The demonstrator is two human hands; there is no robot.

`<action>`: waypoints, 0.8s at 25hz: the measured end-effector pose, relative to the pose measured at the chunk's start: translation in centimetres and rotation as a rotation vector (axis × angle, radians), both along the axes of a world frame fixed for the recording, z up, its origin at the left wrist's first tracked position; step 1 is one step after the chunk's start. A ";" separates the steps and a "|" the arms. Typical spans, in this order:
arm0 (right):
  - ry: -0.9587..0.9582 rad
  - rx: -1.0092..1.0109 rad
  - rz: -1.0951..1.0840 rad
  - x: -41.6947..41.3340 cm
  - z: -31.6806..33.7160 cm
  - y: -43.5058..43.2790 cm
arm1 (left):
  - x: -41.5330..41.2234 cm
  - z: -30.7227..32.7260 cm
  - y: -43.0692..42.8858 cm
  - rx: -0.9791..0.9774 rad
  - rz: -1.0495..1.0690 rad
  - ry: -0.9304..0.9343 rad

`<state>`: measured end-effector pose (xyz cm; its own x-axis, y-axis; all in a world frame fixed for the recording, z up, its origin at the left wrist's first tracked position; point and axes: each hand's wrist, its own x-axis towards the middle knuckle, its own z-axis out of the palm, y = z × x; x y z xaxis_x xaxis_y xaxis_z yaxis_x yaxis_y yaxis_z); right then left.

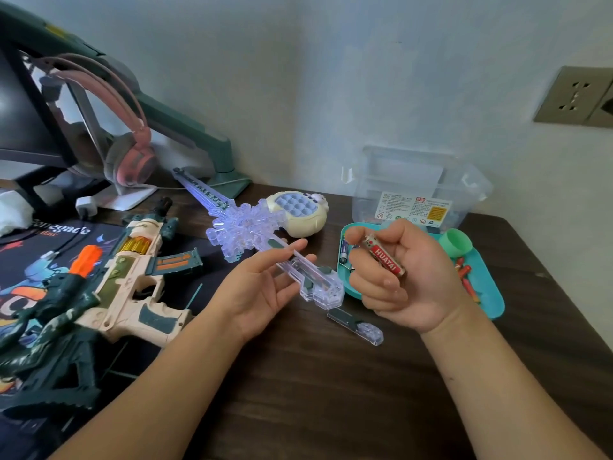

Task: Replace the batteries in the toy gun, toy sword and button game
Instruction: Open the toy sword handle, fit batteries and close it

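On the dark desk (pixel 315 393) we rest the sword (pixel 245 227) on our left hand's (pixel 262 287) straight fingers, its bay seemingly up for loading. Our right hand (pixel 408 283) curls round a red battery (pixel 386 258). The cover (pixel 356 325) lies near, gun (pixel 132 277) left, game (pixel 298 210) far.

clear toy sword (pixel 252 230), compartment open; red battery (pixel 386 259) lifted

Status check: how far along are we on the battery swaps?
Done: the battery cover is off the sword and lies on the table. In hand: the left grip supports the sword's handle, and the right grip holds a red battery, not yet in. Left: load the sword, refit the cover. The toy gun and button game lie aside; whether they're done can't be told.
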<state>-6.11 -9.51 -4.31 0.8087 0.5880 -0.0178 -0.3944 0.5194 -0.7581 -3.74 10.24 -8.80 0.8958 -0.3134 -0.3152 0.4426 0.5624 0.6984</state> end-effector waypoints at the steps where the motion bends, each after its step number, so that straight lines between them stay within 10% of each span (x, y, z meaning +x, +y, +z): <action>1: -0.014 -0.018 -0.017 0.0 0.1 0.1 | 0.0 0.0 0.0 0.000 0.000 0.000; 20: -0.710 -1.063 -0.599 -1.6 0.9 2.5 | 0.0 0.1 0.3 -0.018 0.001 -0.007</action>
<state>-7.70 -6.96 -3.36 0.9517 0.1208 0.2822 0.3053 -0.4675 -0.8296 -3.71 10.54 -8.66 0.8982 -0.3186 -0.3029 0.4372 0.5755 0.6911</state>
